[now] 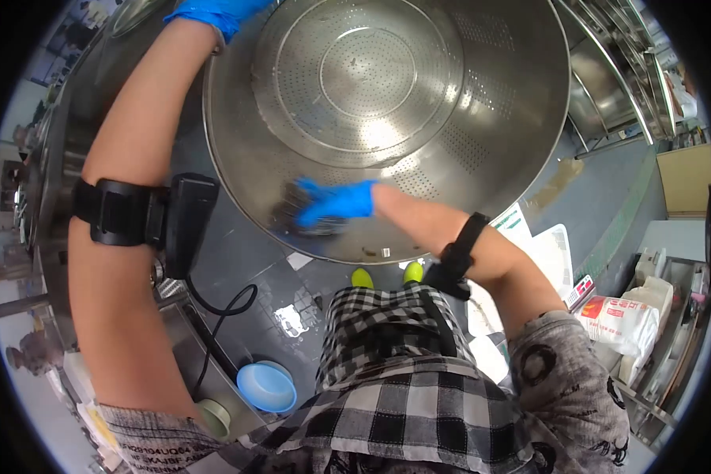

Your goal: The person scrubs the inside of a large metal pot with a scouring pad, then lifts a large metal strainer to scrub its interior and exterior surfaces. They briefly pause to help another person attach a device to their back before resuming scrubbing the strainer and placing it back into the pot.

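A very large perforated steel colander [513,150] fills the top middle of the head view, its round, hole-dotted base facing up. My right hand [336,201], in a blue glove, presses a dark steel wool scrubber [317,226] against the inner wall near the close rim. Motion smears the scrubber and the fingertips, but the hand is closed over it. At the top left, my left hand [217,12], also gloved in blue, is at the colander's far left rim. Its fingers are cut off by the frame's edge, so their grip is hidden.
A blue basin [266,387] sits at lower left, near a black hose [223,312]. Metal racks [608,71] stand at upper right. On the right, a white printed plastic bag [620,322] rests by a shelf. White sheets [549,257] lie beside the colander.
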`<state>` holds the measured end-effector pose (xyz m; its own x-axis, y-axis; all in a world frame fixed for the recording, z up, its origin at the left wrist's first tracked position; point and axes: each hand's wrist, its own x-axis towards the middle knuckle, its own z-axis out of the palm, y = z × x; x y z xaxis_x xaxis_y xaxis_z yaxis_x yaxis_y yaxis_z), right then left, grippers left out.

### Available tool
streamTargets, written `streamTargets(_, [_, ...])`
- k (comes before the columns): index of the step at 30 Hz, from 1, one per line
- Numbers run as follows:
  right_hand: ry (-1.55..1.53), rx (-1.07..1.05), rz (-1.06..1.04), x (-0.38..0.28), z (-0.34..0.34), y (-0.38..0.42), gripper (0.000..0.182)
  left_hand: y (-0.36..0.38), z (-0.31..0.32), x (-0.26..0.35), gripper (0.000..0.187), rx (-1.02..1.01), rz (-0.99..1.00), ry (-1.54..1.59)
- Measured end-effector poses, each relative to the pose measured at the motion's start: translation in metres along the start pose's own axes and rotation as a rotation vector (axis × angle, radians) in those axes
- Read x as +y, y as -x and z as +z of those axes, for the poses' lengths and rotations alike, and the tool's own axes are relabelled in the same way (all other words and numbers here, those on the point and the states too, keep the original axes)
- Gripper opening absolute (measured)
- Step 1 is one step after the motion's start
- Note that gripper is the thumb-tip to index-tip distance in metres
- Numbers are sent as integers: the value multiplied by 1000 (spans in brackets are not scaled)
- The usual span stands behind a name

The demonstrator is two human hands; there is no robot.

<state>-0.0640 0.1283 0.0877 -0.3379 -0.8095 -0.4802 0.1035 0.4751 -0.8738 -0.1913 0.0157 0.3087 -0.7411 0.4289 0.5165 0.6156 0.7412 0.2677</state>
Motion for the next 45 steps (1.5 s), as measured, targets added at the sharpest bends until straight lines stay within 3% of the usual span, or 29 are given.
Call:
streamTargets(1, [-263, 80, -109, -22, 5, 1, 78, -3, 1, -2, 30, -4, -8, 2])
streamTargets(2, [-270, 68, -103, -10, 5, 4, 78, -5, 2, -8, 33, 16, 22, 29])
streamTargets(5, [578, -139, -103, 80, -10, 29, 77, -10, 10, -31, 38, 64, 97, 39])
streamTargets(7, [823, -262, 211, 110, -43, 72, 86, -6, 14, -31, 34, 200, 225, -113])
streamTargets(9, [794, -292, 307, 111, -50, 87, 94, -7, 4, -21, 32, 93, 118, -113])
streamTargets(11, [514, -236, 169, 105, -22, 57, 103, -10, 0, -11, 30, -7, 18, -107])
streamTargets(14, [667, -219, -106, 106, -5, 24, 106, -6, 1, -3, 26, 31, 77, -64])
streamTargets(16, [671, -301, 137, 116, -26, 50, 102, -8, -6, 10, 25, 4, -37, -207])
streamTargets(17, [749, -404, 108, 110, -45, 69, 100, -5, 0, 0, 25, 7, -47, -206])
streamTargets(19, [882, -445, 194, 123, -72, 90, 99, -3, 12, -26, 30, 216, 52, -209])
streamTargets(20, [1020, -473, 281, 123, -80, 93, 98, -3, 6, -23, 30, 218, 47, -217])
streamTargets(22, [973, -473, 229, 99, -53, 88, 97, -5, -3, -10, 39, 63, 94, -294])
streamTargets(24, [408, -427, 237, 108, -31, 58, 87, -3, -2, -9, 40, 63, -15, -172])
streamTargets(25, [411, -432, 237, 120, -31, 54, 87, -1, -2, -9, 41, 65, -123, -52])
streamTargets(26, [847, -487, -14, 136, -30, 52, 82, 9, -2, 4, 41, 61, -130, -53])
streamTargets(27, [942, -447, -4, 136, -38, 65, 78, 23, -3, 28, 32, 156, -70, -163])
streamTargets(28, [1037, -408, 10, 134, -46, 78, 73, 40, -4, 23, 30, 188, -145, -169])
streamTargets(29, [786, -291, 290, 119, -61, 103, 70, 58, -6, 19, 28, 220, -220, -174])
streamTargets(31, [781, -261, 316, 129, -69, 108, 70, 132, -7, -23, 31, 157, -659, -92])
streamTargets(32, [772, -232, 342, 134, -71, 106, 70, 164, 8, -9, 31, 231, -786, 38])
streamTargets(34, [785, -237, 328, 143, -64, 89, 69, 227, 50, 0, 24, 470, -689, -34])
streamTargets(35, [686, -252, 316, 140, -60, 80, 71, 236, 58, 5, 22, 529, -857, 53])
streamTargets(36, [590, -271, 306, 132, -55, 71, 72, 225, 56, 10, 22, 537, -865, 46])
streamTargets(38, [418, -320, 116, 101, -37, 61, 71, 194, 41, 10, 23, 474, -872, 106])
streamTargets(40, [266, -152, -115, 89, -5, 59, 65, 171, 27, -8, 23, 364, -744, 110])
streamTargets(44, [418, -184, -288, 31, 16, 77, 60, 146, 20, -25, 24, 237, -765, 85])
streamTargets(45, [500, -49, -266, 11, 25, 94, 58, 146, 20, -28, 24, 224, -791, 124])
